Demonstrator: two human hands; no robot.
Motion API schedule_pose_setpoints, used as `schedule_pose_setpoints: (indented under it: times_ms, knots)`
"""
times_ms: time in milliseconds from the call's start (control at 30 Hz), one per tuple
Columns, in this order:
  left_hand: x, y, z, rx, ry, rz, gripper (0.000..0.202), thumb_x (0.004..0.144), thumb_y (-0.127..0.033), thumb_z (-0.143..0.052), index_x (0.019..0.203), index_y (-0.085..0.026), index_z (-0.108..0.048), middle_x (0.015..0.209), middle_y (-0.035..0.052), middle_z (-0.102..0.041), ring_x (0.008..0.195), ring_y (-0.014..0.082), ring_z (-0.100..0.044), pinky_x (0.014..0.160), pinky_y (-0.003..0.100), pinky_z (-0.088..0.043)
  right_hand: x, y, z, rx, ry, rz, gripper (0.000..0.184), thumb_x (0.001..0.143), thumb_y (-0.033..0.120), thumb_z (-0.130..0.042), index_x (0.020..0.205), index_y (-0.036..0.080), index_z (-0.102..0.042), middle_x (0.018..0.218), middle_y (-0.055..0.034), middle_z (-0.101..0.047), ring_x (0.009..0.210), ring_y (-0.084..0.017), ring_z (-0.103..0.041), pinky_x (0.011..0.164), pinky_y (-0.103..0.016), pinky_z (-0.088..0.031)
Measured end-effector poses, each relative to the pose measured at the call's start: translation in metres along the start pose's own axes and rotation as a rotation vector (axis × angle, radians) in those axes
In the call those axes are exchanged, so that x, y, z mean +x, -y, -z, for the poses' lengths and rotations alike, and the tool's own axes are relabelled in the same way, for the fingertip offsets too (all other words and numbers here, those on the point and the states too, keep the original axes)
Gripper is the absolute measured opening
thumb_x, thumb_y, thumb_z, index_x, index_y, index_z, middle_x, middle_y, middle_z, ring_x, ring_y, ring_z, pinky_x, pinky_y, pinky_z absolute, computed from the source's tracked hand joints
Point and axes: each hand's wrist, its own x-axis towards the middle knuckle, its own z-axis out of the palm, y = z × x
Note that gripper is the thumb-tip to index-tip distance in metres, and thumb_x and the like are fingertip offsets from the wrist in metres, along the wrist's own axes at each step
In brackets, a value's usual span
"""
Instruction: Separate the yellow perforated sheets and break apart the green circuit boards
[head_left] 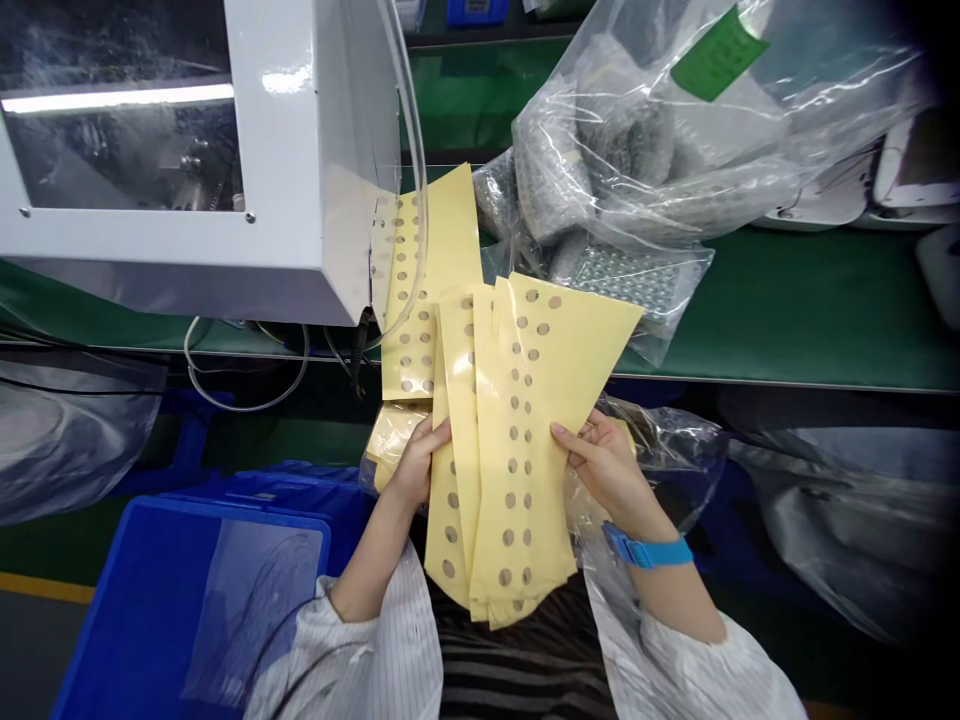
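Both my hands hold a fanned bunch of pale yellow paper strips (510, 450) punched with rows of round holes. My left hand (416, 465) grips the bunch's left edge, fingers curled round it. My right hand (607, 465), with a blue wristband (649, 550) on the wrist, pinches the right edge with thumb on top. One more yellow strip (431, 270) hangs from the white machine (300, 160) behind, and a crumpled yellow piece (390, 435) lies in clear plastic beside my left hand.
A blue plastic crate (150, 600) with a clear film inside stands at lower left. Clear bags (637, 150) of grey parts lie on the green bench (787, 320), one with a green label (718, 52). Cables (247, 385) hang under the machine. More clear plastic (847, 520) lies at right.
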Motion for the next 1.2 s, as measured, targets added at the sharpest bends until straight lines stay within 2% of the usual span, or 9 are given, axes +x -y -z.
schedule_pose_setpoints:
  times_ms: [133, 267, 367, 433, 600, 733, 933, 1067, 1200]
  knots:
    - [-0.004, -0.008, -0.001, 0.260, -0.062, -0.158, 0.038, 0.078, -0.048, -0.067, 0.098, -0.016, -0.069, 0.091, 0.0061, -0.072, 0.084, 0.0219, -0.067, 0.071, 0.028, -0.052, -0.003, 0.002, 0.001, -0.056, -0.047, 0.011, 0.049, 0.065, 0.031, -0.083, 0.110, 0.023, -0.065, 0.107, -0.0059, -0.072, 0.093, -0.025, -0.070, 0.079, -0.039, -0.062]
    - [-0.009, -0.024, 0.001, 0.548, -0.208, -0.317, 0.033, 0.085, -0.044, -0.060, 0.099, -0.015, -0.069, 0.094, 0.0066, -0.072, 0.083, 0.0205, -0.066, 0.068, 0.025, -0.049, -0.011, 0.017, 0.017, -0.171, -0.256, 0.128, 0.050, 0.058, 0.033, -0.086, 0.104, 0.024, -0.069, 0.098, -0.0037, -0.075, 0.083, -0.024, -0.072, 0.076, -0.040, -0.063]
    - [-0.009, -0.030, 0.005, 0.559, -0.235, -0.312, 0.033, 0.085, -0.042, -0.060, 0.101, -0.016, -0.070, 0.094, 0.0068, -0.072, 0.080, 0.0204, -0.066, 0.068, 0.026, -0.049, -0.015, 0.031, 0.031, -0.193, -0.360, 0.201, 0.049, 0.058, 0.034, -0.086, 0.104, 0.026, -0.070, 0.102, -0.0022, -0.074, 0.086, -0.023, -0.071, 0.078, -0.037, -0.063]
    - [-0.007, -0.030, 0.006, 0.544, -0.217, -0.294, 0.033, 0.084, -0.042, -0.061, 0.102, -0.015, -0.069, 0.094, 0.0072, -0.072, 0.078, 0.0200, -0.066, 0.068, 0.026, -0.049, -0.015, 0.035, 0.033, -0.189, -0.307, 0.150, 0.049, 0.059, 0.035, -0.085, 0.104, 0.026, -0.070, 0.106, -0.0031, -0.072, 0.088, -0.025, -0.071, 0.076, -0.039, -0.063]
    - [-0.006, -0.023, 0.001, 0.546, -0.144, -0.253, 0.035, 0.085, -0.042, -0.060, 0.105, -0.015, -0.068, 0.096, 0.0078, -0.072, 0.081, 0.0208, -0.066, 0.068, 0.026, -0.050, -0.009, 0.023, 0.011, -0.165, -0.153, 0.114, 0.045, 0.066, 0.036, -0.082, 0.107, 0.026, -0.065, 0.114, -0.0043, -0.069, 0.097, -0.024, -0.069, 0.081, -0.037, -0.061]
    - [-0.010, -0.021, -0.001, 0.572, -0.196, -0.278, 0.033, 0.085, -0.041, -0.059, 0.103, -0.016, -0.069, 0.096, 0.0081, -0.072, 0.084, 0.0219, -0.066, 0.069, 0.026, -0.049, -0.010, 0.016, -0.001, -0.130, -0.114, 0.131, 0.045, 0.069, 0.034, -0.080, 0.109, 0.027, -0.063, 0.114, -0.0033, -0.069, 0.097, -0.025, -0.069, 0.077, -0.037, -0.063]
    - [-0.011, -0.014, -0.002, 0.702, -0.358, -0.309, 0.023, 0.085, -0.036, -0.058, 0.088, -0.016, -0.069, 0.087, 0.0067, -0.072, 0.079, 0.0213, -0.064, 0.065, 0.025, -0.045, -0.025, 0.028, 0.003, -0.235, -0.228, 0.163, 0.041, 0.064, 0.036, -0.083, 0.101, 0.025, -0.067, 0.097, -0.0042, -0.074, 0.082, -0.025, -0.072, 0.068, -0.035, -0.064]
    - [-0.009, -0.010, -0.004, 0.699, -0.346, -0.337, 0.023, 0.086, -0.035, -0.058, 0.089, -0.016, -0.069, 0.087, 0.0068, -0.072, 0.081, 0.0221, -0.064, 0.068, 0.025, -0.046, -0.034, 0.034, -0.002, -0.250, -0.283, 0.262, 0.041, 0.064, 0.036, -0.083, 0.101, 0.026, -0.069, 0.100, -0.0037, -0.073, 0.086, -0.024, -0.071, 0.074, -0.034, -0.063]
    - [-0.007, -0.011, 0.000, 0.665, -0.326, -0.367, 0.026, 0.086, -0.036, -0.058, 0.099, -0.017, -0.069, 0.097, 0.0079, -0.071, 0.094, 0.0241, -0.064, 0.077, 0.027, -0.048, -0.047, 0.043, 0.006, -0.240, -0.472, 0.441, 0.039, 0.061, 0.031, -0.085, 0.096, 0.021, -0.070, 0.099, -0.0070, -0.073, 0.089, -0.024, -0.069, 0.082, -0.036, -0.060]
